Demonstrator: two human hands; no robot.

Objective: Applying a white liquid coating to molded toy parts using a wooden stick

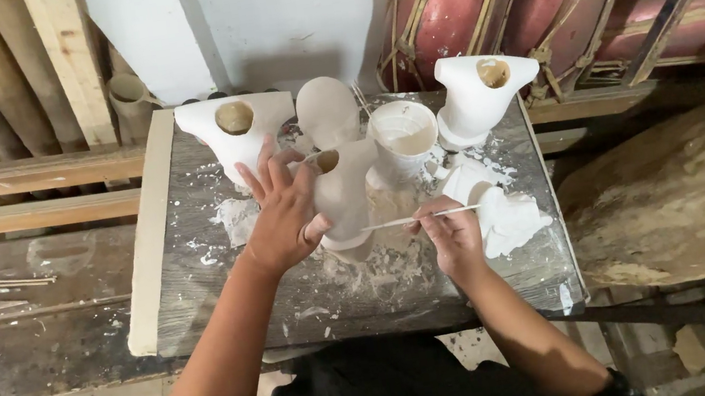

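head view, frame centre: we see our left hand (282,217) wrapped around a hollow plaster figure (342,192) standing on the grey work board (203,311). our right hand (451,232) pinches a thin scraping tool (420,217), its tip at the figure's base. just behind stands a white cup (405,137) holding pale slip. two white hollow casts sit at upper left (235,136) and upper right (480,93), their openings showing tan insides. a rounded plaster head (326,110) stands between them. crumbs and a white lump (502,215) lie beside our right hand. the figure's near side is hidden by our fingers.
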